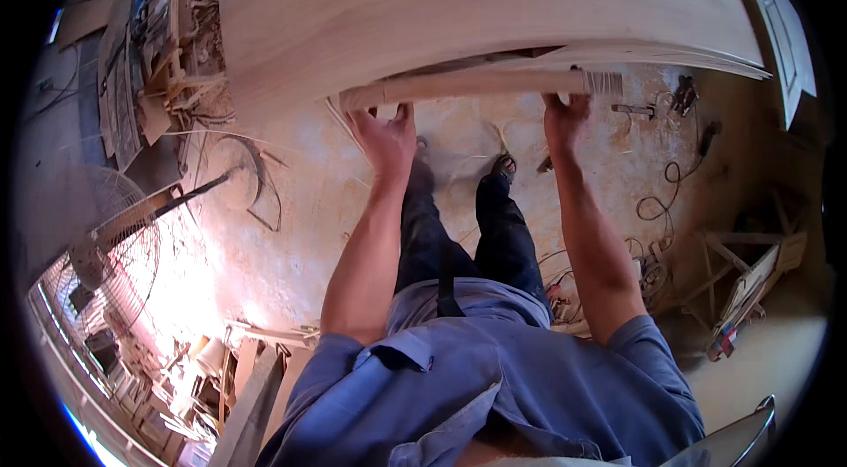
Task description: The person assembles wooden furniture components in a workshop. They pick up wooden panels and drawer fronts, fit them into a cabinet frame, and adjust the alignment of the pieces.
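Observation:
A long, narrow wooden piece lies crosswise in front of me, held near both ends. Fine parallel lines mark its right end. My left hand is closed on the left part, with the thumb on the near side and the other fingers mostly hidden beneath or behind the wood. Toward the right end my right hand grips the same piece, a fingertip showing over its top edge. Just beyond it, large flat wooden sheets fill the upper view, and a dark gap shows between their near edge and the piece.
A standing fan is at the left, near scrap wood. Cables and tools lie on the floor to the right. A wooden trestle stands lower right; a pale framed panel is upright at far right.

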`<state>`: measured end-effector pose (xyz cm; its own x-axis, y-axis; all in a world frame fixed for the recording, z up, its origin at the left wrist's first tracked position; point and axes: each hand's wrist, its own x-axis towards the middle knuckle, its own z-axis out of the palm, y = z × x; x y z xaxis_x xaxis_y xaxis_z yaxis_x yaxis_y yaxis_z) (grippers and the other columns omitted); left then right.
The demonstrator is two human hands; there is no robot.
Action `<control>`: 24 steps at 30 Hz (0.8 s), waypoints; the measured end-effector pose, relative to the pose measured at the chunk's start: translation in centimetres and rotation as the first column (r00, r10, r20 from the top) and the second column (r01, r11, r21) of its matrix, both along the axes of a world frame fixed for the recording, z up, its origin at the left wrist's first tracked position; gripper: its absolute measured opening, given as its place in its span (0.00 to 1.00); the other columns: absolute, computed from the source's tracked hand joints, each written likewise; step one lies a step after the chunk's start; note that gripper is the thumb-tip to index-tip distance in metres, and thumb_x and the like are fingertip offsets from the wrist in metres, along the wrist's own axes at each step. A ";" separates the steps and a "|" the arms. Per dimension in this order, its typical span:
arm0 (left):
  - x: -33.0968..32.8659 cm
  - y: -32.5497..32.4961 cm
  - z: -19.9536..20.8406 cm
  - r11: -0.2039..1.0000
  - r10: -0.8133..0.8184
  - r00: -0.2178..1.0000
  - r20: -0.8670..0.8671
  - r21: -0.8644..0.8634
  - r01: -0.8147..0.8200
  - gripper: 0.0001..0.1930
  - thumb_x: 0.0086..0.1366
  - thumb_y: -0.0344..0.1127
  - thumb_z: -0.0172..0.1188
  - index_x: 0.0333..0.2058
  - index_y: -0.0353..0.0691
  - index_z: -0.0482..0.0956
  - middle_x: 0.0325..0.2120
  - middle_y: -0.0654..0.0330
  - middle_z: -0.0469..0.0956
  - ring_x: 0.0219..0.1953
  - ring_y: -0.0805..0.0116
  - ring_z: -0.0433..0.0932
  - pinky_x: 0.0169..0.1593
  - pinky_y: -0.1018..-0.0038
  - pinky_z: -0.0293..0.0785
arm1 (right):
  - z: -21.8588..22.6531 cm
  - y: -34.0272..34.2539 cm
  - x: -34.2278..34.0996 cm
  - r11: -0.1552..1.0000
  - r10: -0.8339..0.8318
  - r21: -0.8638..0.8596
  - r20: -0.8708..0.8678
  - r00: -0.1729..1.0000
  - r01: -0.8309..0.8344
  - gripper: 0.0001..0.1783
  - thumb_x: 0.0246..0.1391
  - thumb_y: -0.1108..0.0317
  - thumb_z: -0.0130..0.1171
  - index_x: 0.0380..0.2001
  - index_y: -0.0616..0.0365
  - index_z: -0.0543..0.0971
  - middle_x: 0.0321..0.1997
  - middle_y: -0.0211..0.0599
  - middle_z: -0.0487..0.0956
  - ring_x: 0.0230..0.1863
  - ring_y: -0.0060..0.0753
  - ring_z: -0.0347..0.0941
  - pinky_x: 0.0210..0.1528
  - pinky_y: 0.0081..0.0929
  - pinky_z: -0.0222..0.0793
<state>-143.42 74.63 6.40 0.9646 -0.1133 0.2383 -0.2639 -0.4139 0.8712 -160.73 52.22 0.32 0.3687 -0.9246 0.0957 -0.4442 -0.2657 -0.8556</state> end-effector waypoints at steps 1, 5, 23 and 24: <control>0.2 0.3 0.1 0.995 -0.004 1.000 -0.027 0.098 0.006 0.38 0.53 0.27 0.77 0.60 0.31 0.67 0.58 0.46 0.66 0.58 0.53 0.73 0.54 0.63 0.81 | 0.2 -0.2 0.9 0.999 0.038 0.032 0.097 0.995 -0.042 0.37 0.51 0.78 0.73 0.64 0.62 0.69 0.63 0.45 0.77 0.65 0.38 0.73 0.66 0.34 0.67; 1.2 -0.1 -0.8 0.998 0.053 0.999 0.003 0.029 -0.053 0.37 0.51 0.28 0.78 0.57 0.30 0.68 0.54 0.47 0.67 0.54 0.54 0.74 0.51 0.63 0.81 | -0.1 -0.7 3.3 0.989 0.087 0.085 0.298 0.950 -0.118 0.41 0.49 0.82 0.73 0.66 0.63 0.65 0.66 0.47 0.74 0.66 0.38 0.71 0.66 0.34 0.68; 1.7 -0.8 -1.1 0.985 0.174 0.962 0.211 -0.038 -0.170 0.31 0.43 0.26 0.80 0.41 0.37 0.67 0.38 0.52 0.69 0.41 0.51 0.71 0.40 0.60 0.71 | 0.2 -1.2 5.3 0.981 -0.087 0.193 0.327 0.941 0.024 0.38 0.53 0.84 0.68 0.64 0.63 0.60 0.63 0.53 0.71 0.63 0.44 0.71 0.64 0.38 0.74; 1.6 -0.7 -1.0 0.985 0.173 0.965 0.197 -0.052 -0.166 0.31 0.43 0.26 0.79 0.43 0.36 0.67 0.40 0.49 0.70 0.42 0.47 0.72 0.42 0.57 0.72 | 0.0 -1.4 5.3 0.986 -0.067 0.167 0.309 0.949 0.015 0.39 0.53 0.84 0.68 0.64 0.63 0.60 0.62 0.53 0.72 0.63 0.44 0.72 0.64 0.37 0.73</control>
<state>-141.79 73.92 5.36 0.9014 0.0598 0.4289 -0.3623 -0.4381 0.8227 -155.44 50.83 0.33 0.3058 -0.9508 0.0491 -0.1547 -0.1005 -0.9828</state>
